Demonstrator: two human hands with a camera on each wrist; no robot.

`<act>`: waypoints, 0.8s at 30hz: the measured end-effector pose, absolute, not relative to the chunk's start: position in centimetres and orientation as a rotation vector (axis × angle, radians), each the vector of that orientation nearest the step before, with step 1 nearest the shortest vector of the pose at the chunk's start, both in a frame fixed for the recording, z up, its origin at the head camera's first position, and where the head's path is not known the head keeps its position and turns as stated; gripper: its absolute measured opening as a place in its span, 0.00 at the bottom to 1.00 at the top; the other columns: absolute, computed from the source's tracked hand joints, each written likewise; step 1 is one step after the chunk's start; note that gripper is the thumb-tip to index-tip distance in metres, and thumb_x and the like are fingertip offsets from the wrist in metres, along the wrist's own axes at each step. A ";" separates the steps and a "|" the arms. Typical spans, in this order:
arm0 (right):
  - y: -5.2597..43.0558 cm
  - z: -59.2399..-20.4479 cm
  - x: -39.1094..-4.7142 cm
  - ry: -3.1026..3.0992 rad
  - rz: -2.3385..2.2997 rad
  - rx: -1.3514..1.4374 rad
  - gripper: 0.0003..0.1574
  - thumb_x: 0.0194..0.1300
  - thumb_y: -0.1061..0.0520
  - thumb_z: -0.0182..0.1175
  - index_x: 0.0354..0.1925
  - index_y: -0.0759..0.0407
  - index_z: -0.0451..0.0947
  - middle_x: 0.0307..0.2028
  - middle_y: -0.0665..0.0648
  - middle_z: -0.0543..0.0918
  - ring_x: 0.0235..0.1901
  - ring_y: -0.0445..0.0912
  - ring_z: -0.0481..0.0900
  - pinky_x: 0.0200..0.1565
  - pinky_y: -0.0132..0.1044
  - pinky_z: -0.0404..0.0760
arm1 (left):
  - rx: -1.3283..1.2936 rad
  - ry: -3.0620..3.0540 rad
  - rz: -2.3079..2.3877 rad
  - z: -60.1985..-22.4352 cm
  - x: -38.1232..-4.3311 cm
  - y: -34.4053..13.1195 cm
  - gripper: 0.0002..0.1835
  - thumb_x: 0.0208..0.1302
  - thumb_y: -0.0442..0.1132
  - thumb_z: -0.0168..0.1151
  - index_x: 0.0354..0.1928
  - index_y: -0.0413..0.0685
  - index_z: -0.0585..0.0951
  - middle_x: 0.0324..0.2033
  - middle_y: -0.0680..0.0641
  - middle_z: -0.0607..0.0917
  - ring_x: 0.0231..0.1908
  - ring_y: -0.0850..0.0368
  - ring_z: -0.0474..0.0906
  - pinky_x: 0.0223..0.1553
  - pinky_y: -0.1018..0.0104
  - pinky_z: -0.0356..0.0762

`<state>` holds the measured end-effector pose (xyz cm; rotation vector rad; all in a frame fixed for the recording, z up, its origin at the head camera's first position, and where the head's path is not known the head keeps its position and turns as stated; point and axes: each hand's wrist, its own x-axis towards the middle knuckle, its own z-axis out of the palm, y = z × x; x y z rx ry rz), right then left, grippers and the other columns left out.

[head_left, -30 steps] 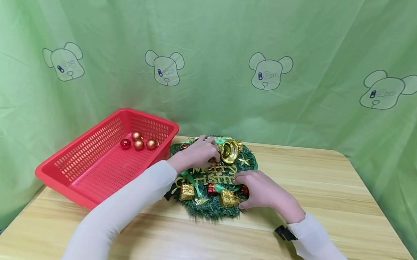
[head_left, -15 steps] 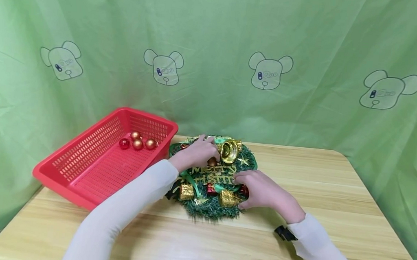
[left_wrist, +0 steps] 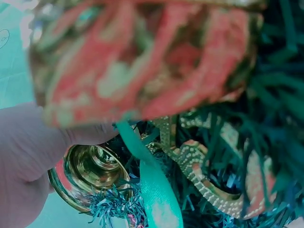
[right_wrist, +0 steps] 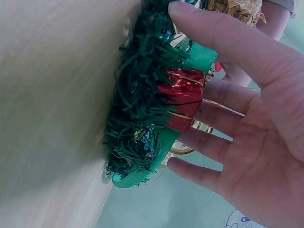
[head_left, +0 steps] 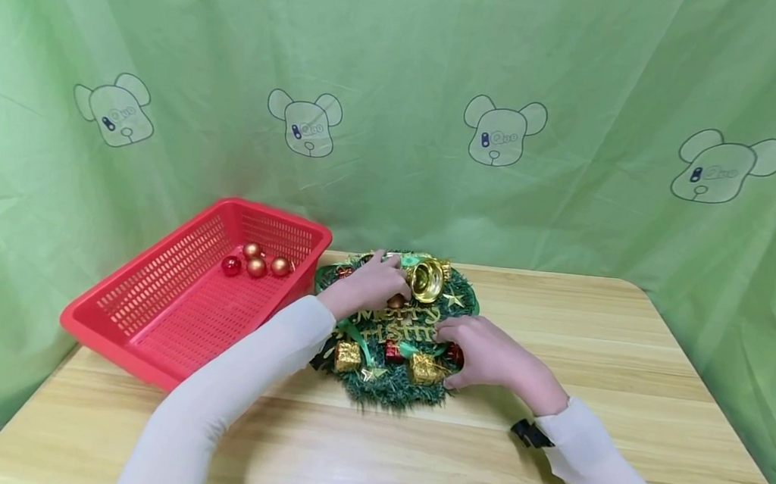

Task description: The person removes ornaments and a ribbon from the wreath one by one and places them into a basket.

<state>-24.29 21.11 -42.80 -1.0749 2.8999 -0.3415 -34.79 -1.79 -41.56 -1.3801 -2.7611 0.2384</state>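
A round Christmas wreath [head_left: 386, 394] of green tinsel lies on the table, with gold "Merry Christmas" lettering, wrapped little boxes, stars and a gold bell [head_left: 427, 281]. My left hand [head_left: 374, 283] reaches over its upper left part. Its fingers curl round a copper-gold ball [head_left: 395, 301], mostly covered by the hand. In the left wrist view, a red-and-gold box [left_wrist: 152, 61] hides much of that hand. My right hand [head_left: 488, 354] rests at the wreath's right edge, thumb apart, fingers reaching across a red gift box [right_wrist: 183, 99] in the right wrist view.
A red plastic basket [head_left: 147, 253] stands on the left of the wooden table [head_left: 612, 351], holding several gold balls [head_left: 257, 267] and a red ball [head_left: 231, 265]. Behind the table hangs a green curtain [head_left: 392, 189] with bear heads printed on it.
The left hand has shifted very slightly, and a little more of the copper-gold ball shows than a second ago. The right hand, wreath and basket keep their places.
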 end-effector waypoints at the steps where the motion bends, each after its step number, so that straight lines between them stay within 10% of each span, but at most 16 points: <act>1: 21.1 -42.8 -24.3 2.900 -0.341 -1.074 0.41 0.41 0.50 0.82 0.53 0.65 0.83 0.60 0.65 0.82 0.60 0.63 0.79 0.64 0.61 0.73 | -1.375 -2.764 0.243 -41.6 -34.8 -1.8 0.09 0.68 0.34 0.66 0.39 0.61 0.88 0.38 0.54 0.85 0.48 0.51 0.69 0.67 0.42 0.63; 24: 21.0 -42.6 -24.1 2.905 -0.338 -1.085 0.40 0.41 0.51 0.82 0.52 0.65 0.83 0.60 0.66 0.82 0.59 0.63 0.80 0.64 0.62 0.73 | -1.364 -2.755 0.265 -40.9 -34.6 -2.2 0.07 0.70 0.39 0.64 0.46 0.57 0.86 0.48 0.56 0.87 0.56 0.51 0.74 0.70 0.43 0.63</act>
